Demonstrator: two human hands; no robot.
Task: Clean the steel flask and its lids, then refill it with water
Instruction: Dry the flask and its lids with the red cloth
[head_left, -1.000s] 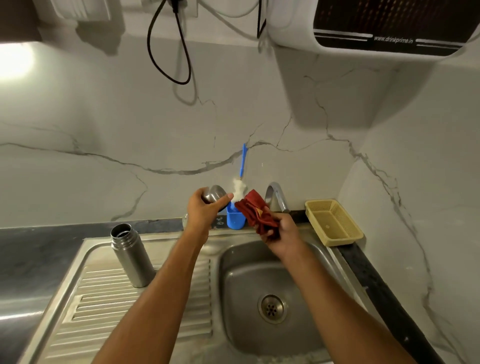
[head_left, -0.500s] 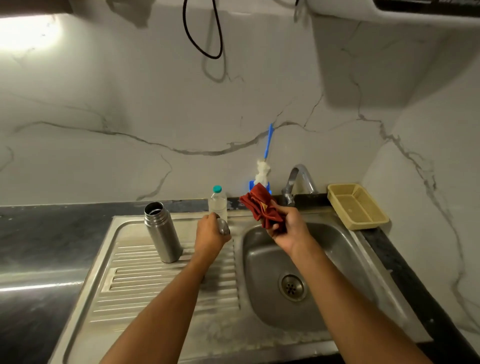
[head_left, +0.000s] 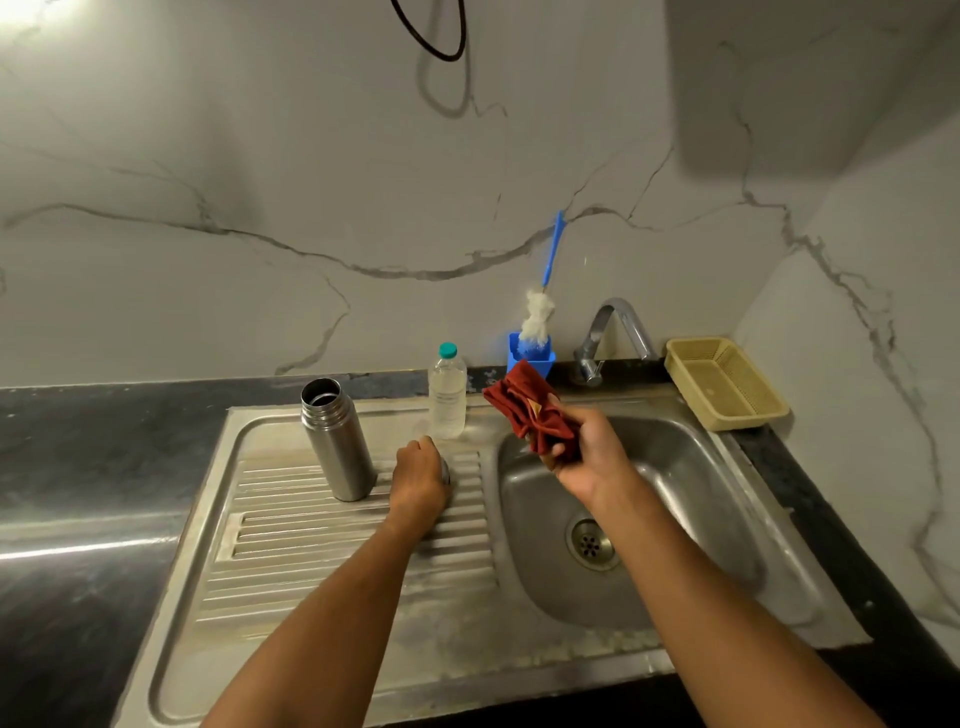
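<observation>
The steel flask (head_left: 337, 439) stands upright and open on the ribbed drainboard (head_left: 322, 540). To its right, my left hand (head_left: 420, 475) grips a steel lid (head_left: 444, 469) down on the drainboard; only the lid's right edge shows past my fingers. My right hand (head_left: 584, 454) holds a bunched red cloth (head_left: 530, 413) above the left rim of the sink basin (head_left: 675, 519). The tap (head_left: 610, 332) stands behind the basin with no water running.
A clear plastic bottle (head_left: 447, 392) with a teal cap stands at the back of the drainboard. A blue holder (head_left: 530, 356) with a blue-handled brush (head_left: 543, 306) sits beside the tap. A beige basket (head_left: 724, 382) lies at the back right. Dark counter (head_left: 104, 467) extends left.
My left hand has brought the steel lid down from beside the cloth to the drainboard. My right hand has kept hold of the red cloth. The view has tilted downward.
</observation>
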